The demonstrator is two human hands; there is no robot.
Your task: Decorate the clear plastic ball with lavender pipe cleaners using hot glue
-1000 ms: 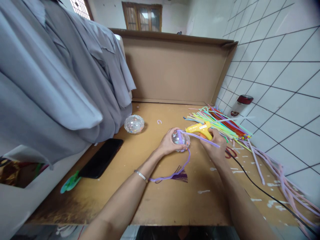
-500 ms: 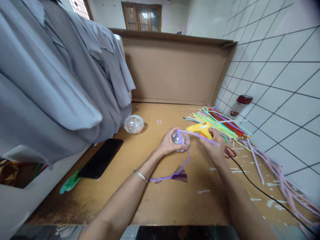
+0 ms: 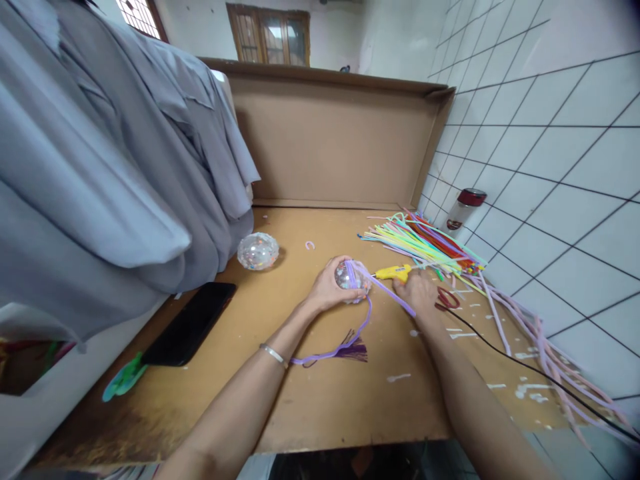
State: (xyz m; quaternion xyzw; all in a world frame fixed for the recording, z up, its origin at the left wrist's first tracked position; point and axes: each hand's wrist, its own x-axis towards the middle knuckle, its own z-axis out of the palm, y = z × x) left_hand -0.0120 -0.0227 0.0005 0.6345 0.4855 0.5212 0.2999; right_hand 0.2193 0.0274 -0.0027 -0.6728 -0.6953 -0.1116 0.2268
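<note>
My left hand (image 3: pixel 327 287) is wrapped round a clear, beaded-looking ball (image 3: pixel 345 277) just above the table. Strands of purple pipe cleaner (image 3: pixel 393 297) cross over the ball; one end sticks out to the right and another hangs down toward a dark purple tassel (image 3: pixel 354 350). My right hand (image 3: pixel 417 290) grips a yellow hot glue gun (image 3: pixel 393 273), its nozzle pointing left close to the ball's right side. Whether the nozzle touches the ball I cannot tell. A second clear ball (image 3: pixel 258 251) rests on the table to the left.
Coloured pipe cleaners (image 3: pixel 425 243) lie by the tiled wall, near a red-lidded jar (image 3: pixel 463 208). The glue gun's black cord (image 3: pixel 505 353) runs right. A phone (image 3: pixel 190 325) and a green item (image 3: pixel 124 377) lie left, below hanging grey cloth (image 3: pixel 150 173). A cardboard panel (image 3: pixel 330 140) stands behind.
The glue gun has dropped lower and tilted level, its nozzle now beside the ball's right side. The pipe cleaner's free end slants more downward. The whole view has shifted slightly.
</note>
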